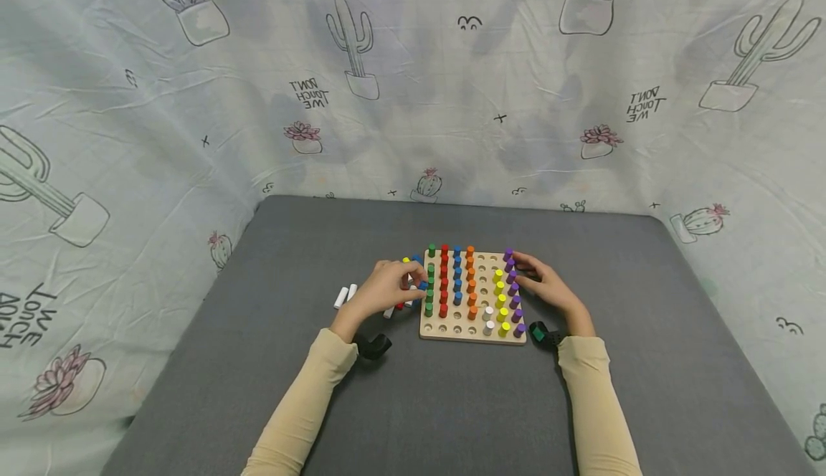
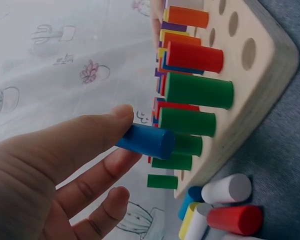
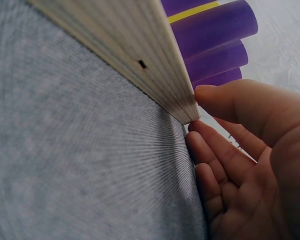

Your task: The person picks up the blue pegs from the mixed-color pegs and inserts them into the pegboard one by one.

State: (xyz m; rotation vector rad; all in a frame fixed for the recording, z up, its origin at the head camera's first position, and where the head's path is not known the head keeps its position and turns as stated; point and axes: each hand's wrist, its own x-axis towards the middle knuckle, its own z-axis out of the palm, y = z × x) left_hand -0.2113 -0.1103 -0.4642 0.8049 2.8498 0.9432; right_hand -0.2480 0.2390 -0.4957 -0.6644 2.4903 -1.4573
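Observation:
A wooden pegboard [image 1: 474, 336] holds columns of green, red, blue, orange, white, yellow and purple pegs, with some holes bare. My left hand [image 1: 386, 287] is at the board's left side, above the loose pegs. In the left wrist view, its thumb and a finger pinch a blue peg [image 2: 149, 140] in the air beside the green pegs [image 2: 199, 90]. My right hand [image 1: 548, 288] holds the board's right edge, near the purple pegs [image 1: 515, 302]. Seen from the right wrist, the thumb touches the upper edge and fingers lie by the lower edge.
Loose pegs lie on the grey tabletop [image 1: 413, 404] left of the board, among them a red peg [image 2: 235, 219], a yellow peg [image 2: 188, 220] and a white peg [image 1: 340, 297]. A cactus-print cloth [image 1: 413, 89] hangs behind the table and along both sides.

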